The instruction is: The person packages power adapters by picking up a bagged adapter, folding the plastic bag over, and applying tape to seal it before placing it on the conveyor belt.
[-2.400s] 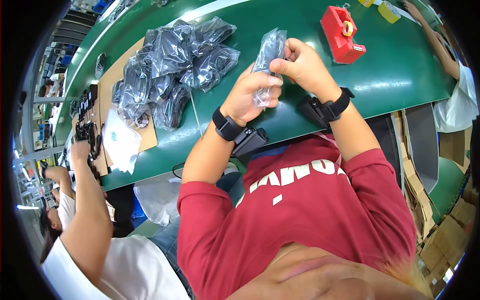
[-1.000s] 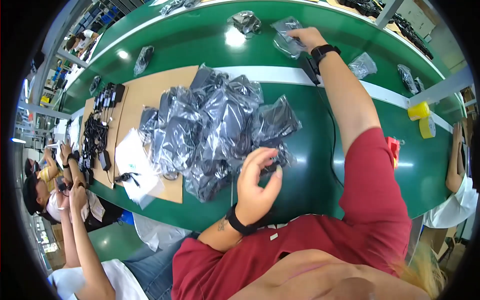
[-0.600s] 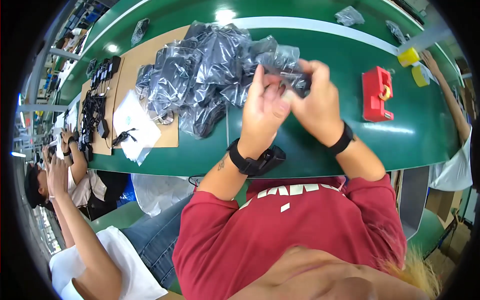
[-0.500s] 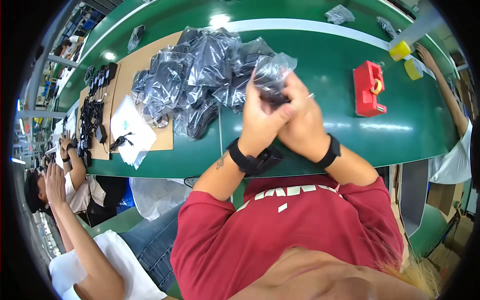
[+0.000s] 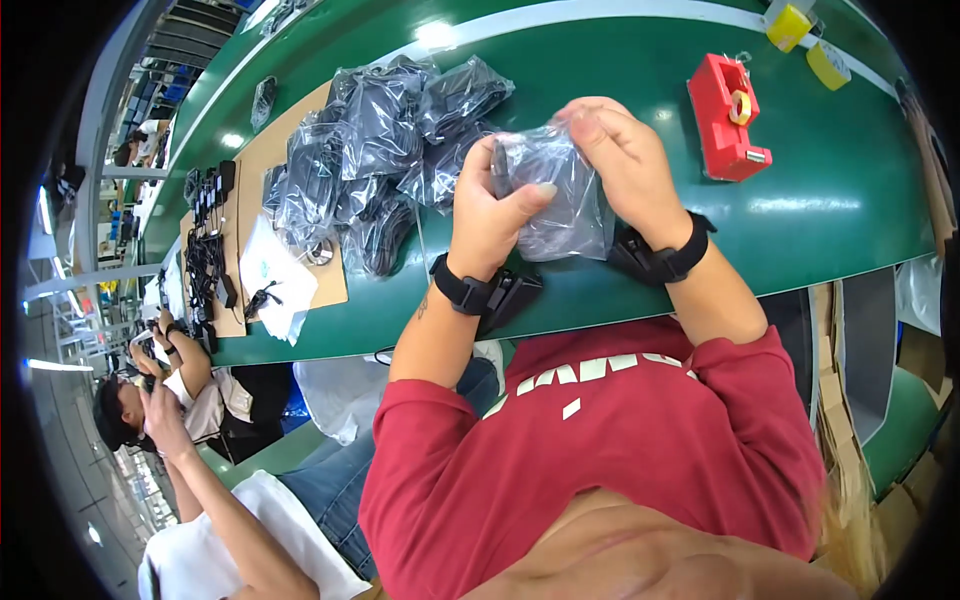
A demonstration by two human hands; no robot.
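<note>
Both my hands hold one clear plastic bag (image 5: 556, 195) with a dark item inside, above the green table (image 5: 820, 210). My left hand (image 5: 492, 212) grips the bag's left side, thumb on top. My right hand (image 5: 622, 160) pinches its upper right edge. Each wrist wears a black band. Just left of my hands lies a pile of several similar bagged dark items (image 5: 370, 160), partly on a brown cardboard sheet (image 5: 262, 180).
A red tape dispenser (image 5: 728, 118) stands right of my hands, with two yellow tape rolls (image 5: 808, 42) beyond it. Loose black cables (image 5: 205, 250) and white bags (image 5: 268, 280) lie at the left. Another person (image 5: 165, 400) sits at lower left. Cardboard is stacked at the right.
My right hand came back from the far side of the table. Both hands now hold a single bag lifted from beside the pile, and the view has shifted slightly.
</note>
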